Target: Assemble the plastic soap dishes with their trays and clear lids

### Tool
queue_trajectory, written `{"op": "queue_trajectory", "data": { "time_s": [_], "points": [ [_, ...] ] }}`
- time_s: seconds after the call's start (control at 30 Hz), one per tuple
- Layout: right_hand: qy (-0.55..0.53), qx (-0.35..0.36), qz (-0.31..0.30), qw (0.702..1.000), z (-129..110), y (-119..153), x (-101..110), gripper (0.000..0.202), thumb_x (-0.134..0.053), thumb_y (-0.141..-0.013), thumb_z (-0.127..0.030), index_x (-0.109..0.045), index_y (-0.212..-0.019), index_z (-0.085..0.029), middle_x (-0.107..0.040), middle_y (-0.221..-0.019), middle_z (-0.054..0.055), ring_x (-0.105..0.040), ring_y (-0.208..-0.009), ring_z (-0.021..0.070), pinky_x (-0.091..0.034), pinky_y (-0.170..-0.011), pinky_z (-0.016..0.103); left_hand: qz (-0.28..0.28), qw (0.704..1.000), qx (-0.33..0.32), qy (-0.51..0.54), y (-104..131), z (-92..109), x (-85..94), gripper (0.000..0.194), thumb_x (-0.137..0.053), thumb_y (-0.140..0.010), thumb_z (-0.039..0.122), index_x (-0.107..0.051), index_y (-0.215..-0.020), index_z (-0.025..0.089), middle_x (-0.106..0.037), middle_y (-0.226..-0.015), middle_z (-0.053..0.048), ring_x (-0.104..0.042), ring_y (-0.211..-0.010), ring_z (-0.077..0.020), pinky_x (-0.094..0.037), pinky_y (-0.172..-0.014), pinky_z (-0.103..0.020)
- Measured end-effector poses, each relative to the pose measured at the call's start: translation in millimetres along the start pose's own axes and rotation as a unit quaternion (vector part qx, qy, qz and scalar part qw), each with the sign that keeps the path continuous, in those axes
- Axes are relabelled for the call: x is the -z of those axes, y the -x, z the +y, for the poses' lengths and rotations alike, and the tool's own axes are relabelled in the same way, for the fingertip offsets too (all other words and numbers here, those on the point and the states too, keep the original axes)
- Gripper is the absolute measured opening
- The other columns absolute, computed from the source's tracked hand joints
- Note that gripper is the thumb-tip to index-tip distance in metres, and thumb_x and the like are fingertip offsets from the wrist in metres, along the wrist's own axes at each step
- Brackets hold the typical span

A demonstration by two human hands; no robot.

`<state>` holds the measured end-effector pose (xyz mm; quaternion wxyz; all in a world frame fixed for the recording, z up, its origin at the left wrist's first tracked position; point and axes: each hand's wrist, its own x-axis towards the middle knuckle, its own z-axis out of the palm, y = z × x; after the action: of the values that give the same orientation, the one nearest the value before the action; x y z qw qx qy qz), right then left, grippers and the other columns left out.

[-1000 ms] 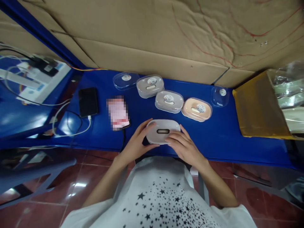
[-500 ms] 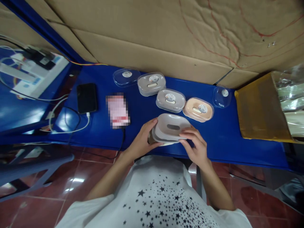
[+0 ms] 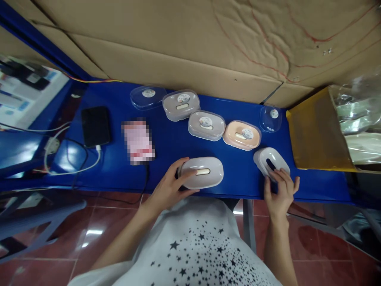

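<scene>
Near the front edge of the blue table [image 3: 166,147], my left hand [image 3: 172,183] grips the left end of a pale grey oval soap dish [image 3: 211,178]. Its index finger reaches into the bowl, by a cream strip in the middle slot. Off to the right, my right hand [image 3: 281,194] pinches the near rim of a second pale grey soap dish tray [image 3: 269,154], whose slot looks dark. Behind them sit two grey soap dishes with clear lids, one further back [image 3: 169,106] and one nearer [image 3: 199,129], and a peach lidded soap dish [image 3: 233,139].
Two loose clear lids lie at the back, one left [image 3: 138,98] and one right [image 3: 268,121]. A cardboard box [image 3: 312,131] with plastic-wrapped pieces stands at right. A blurred-out phone [image 3: 138,141], black power bank [image 3: 95,125] and cables lie left. Cardboard [image 3: 178,51] walls the back.
The two grey pieces, held one on the other between both hands, are now apart. My right hand has carried one to the right; my left hand keeps the other, lower on the table.
</scene>
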<state>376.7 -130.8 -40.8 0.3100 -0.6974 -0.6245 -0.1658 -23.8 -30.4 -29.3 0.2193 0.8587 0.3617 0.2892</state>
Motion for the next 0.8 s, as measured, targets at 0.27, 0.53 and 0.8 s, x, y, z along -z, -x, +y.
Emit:
{"op": "queue_trajectory", "data": {
  "time_s": [0.27, 0.53, 0.8],
  "points": [
    [-0.226, 0.204, -0.205, 0.930, -114.6, -35.4, -28.7, 0.045, -0.072, -0.106, -0.035, -0.063, -0.150, -0.028, -0.071, -0.151, 0.007, -0.060, -0.148, 0.0265, -0.043, -0.129, 0.054, 0.015, 1.000, -0.018, 0.019, 0.6, 2.5, -7.3, 0.065, -0.086, -0.095, 0.041, -0.057, -0.151, 0.027, -0.042, -0.166, -0.021, -0.051, -0.153, -0.0409, -0.056, -0.119, -0.065],
    [-0.339, 0.179, -0.229, 0.895, -132.6, -53.4, -39.5, 0.032, -0.066, -0.109, -0.035, -0.070, -0.141, -0.029, -0.079, -0.138, 0.005, -0.072, -0.131, 0.0241, -0.048, -0.124, 0.053, 0.034, 0.994, 0.041, 0.096, 0.4, 3.8, -2.5, 0.089, -0.082, -0.098, 0.037, -0.030, -0.170, 0.036, -0.040, -0.170, -0.022, -0.049, -0.157, -0.0391, -0.052, -0.121, -0.067],
    [-0.396, 0.063, -0.159, 0.902, -126.7, -51.7, -31.1, 0.025, -0.062, -0.110, -0.034, -0.074, -0.131, -0.030, -0.081, -0.128, 0.008, -0.075, -0.125, 0.0291, -0.059, -0.111, 0.056, 0.073, 0.980, 0.058, 0.177, -45.5, 33.5, -8.1, 0.088, -0.084, -0.096, 0.043, -0.032, -0.167, 0.037, -0.042, -0.171, -0.016, -0.047, -0.158, -0.0376, -0.046, -0.127, -0.062]
  ]
}}
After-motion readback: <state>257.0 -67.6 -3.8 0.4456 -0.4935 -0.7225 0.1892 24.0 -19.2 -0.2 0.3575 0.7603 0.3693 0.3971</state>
